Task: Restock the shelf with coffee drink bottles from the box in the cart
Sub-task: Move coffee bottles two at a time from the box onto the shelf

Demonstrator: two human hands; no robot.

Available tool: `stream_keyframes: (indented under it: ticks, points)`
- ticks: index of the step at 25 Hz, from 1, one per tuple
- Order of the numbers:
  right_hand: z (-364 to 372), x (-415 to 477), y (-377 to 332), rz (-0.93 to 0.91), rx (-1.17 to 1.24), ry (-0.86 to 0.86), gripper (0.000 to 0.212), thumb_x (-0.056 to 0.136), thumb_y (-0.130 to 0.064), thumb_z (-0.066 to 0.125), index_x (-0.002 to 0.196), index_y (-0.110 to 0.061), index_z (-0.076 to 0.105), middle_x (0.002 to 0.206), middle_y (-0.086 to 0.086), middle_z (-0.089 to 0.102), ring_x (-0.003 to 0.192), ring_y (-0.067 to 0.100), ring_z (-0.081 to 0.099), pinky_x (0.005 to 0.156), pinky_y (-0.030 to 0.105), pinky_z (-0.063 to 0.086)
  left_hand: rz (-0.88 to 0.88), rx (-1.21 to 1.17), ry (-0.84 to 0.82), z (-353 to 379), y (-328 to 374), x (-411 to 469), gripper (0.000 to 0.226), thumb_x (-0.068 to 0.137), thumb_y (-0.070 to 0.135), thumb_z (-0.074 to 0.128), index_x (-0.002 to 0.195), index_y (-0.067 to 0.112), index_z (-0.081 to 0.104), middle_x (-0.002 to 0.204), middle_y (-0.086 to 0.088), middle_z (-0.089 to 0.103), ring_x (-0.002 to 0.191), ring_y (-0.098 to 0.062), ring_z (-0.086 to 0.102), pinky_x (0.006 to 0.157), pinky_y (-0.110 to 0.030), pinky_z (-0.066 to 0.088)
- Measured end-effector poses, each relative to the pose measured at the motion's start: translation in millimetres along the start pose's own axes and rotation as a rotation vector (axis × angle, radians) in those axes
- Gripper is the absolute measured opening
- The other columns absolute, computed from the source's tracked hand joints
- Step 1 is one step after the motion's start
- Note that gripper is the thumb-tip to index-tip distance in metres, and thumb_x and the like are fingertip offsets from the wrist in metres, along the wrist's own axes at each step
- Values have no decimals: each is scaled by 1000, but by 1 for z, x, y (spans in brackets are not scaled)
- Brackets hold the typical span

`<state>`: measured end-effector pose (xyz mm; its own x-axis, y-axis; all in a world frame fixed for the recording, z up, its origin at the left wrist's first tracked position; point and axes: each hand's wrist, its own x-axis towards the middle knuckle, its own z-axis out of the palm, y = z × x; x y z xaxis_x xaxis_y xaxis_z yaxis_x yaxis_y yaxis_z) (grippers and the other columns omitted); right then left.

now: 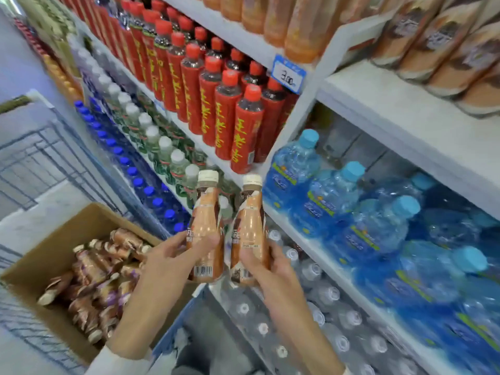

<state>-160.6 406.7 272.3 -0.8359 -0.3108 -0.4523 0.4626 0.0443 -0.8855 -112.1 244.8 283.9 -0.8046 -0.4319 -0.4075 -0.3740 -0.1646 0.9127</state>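
My left hand [173, 255] grips one tan coffee drink bottle [206, 220] with a cream cap, held upright. My right hand [266, 262] grips a second coffee drink bottle [250, 226] right beside it, also upright. Both bottles hang in the air in front of the shelving, above the cart's edge. To the lower left, an open cardboard box [51, 255] in the cart holds several more coffee bottles [100, 274] lying on their sides. At the upper right, a white shelf [400, 115] carries rows of similar brown coffee bottles [446, 41], with bare space in front of them.
Red tea bottles [224, 109] fill the shelf straight ahead. Blue water bottles [365, 212] crowd the shelf to the right, with clear bottles [311, 307] below. A price tag [288, 74] hangs on a shelf edge. The wire cart [40, 158] stands at the left.
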Motion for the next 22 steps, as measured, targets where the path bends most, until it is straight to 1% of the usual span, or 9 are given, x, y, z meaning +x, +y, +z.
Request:
stream_keyframes:
  ticks: [2, 4, 6, 10, 12, 15, 17, 19, 22]
  points:
    - [-42, -34, -15, -68, 32, 39, 44, 86, -35, 70, 127, -29, 58, 105, -19, 75, 97, 0, 71, 85, 25, 57, 44, -24, -100, 36, 14, -18, 21, 80, 35, 76, 95, 20, 79, 86, -7, 80, 68, -16, 74, 62, -22, 55]
    - [-79, -63, -30, -120, 54, 96, 52, 77, -40, 72, 127, -28, 60, 107, -16, 75, 97, 3, 71, 79, 25, 57, 78, -23, -191, 70, 31, -32, 25, 74, 36, 77, 92, 20, 80, 88, -9, 79, 75, -23, 75, 71, -32, 56]
    - [-116, -85, -42, -180, 92, 184, 52, 72, -37, 74, 121, -24, 63, 104, -9, 77, 91, 6, 73, 73, 25, 57, 113, -19, -275, 107, 47, -44, 26, 68, 38, 78, 87, 21, 81, 86, -7, 80, 76, -22, 76, 77, -38, 58]
    - [-179, -122, -80, -343, 80, 367, 53, 69, -38, 75, 118, -21, 64, 102, -5, 77, 91, 9, 73, 77, 29, 60, 249, 26, -456, 193, 83, -59, 21, 62, 36, 89, 78, 26, 81, 80, -1, 79, 69, -13, 74, 67, -29, 58]
    - [-205, -130, -103, -418, 74, 460, 57, 68, -40, 75, 121, -21, 63, 102, -6, 77, 93, 10, 73, 79, 31, 61, 321, 38, -535, 232, 103, -59, 26, 59, 40, 89, 78, 25, 80, 80, -1, 79, 71, -14, 74, 65, -30, 60]
    - [-240, -131, -135, -516, 63, 574, 67, 64, -46, 78, 124, -19, 61, 104, -6, 77, 96, 11, 73, 83, 33, 59, 465, 84, -605, 281, 130, -55, 36, 64, 50, 90, 88, 26, 79, 88, 0, 79, 84, -20, 75, 80, -43, 60]
    - [-262, -128, -153, -556, 29, 636, 63, 72, -39, 80, 126, -20, 56, 108, -4, 74, 95, 9, 71, 78, 24, 56, 573, 101, -624, 311, 145, -46, 29, 75, 44, 86, 94, 26, 75, 90, 5, 78, 87, -14, 74, 81, -38, 59]
    - [-280, -123, -166, -563, -36, 673, 54, 84, -24, 79, 127, -23, 46, 112, -8, 68, 96, 2, 67, 69, 13, 52, 680, 158, -653, 336, 159, -39, 26, 81, 40, 81, 102, 31, 70, 94, 13, 75, 88, 0, 70, 82, -26, 56]
    - [-303, -108, -174, -527, -129, 708, 57, 90, -16, 75, 129, -23, 33, 121, -7, 60, 101, -1, 61, 74, 16, 51, 778, 266, -708, 367, 168, -23, 44, 82, 40, 81, 120, 29, 61, 109, 17, 68, 99, -1, 66, 93, -31, 55]
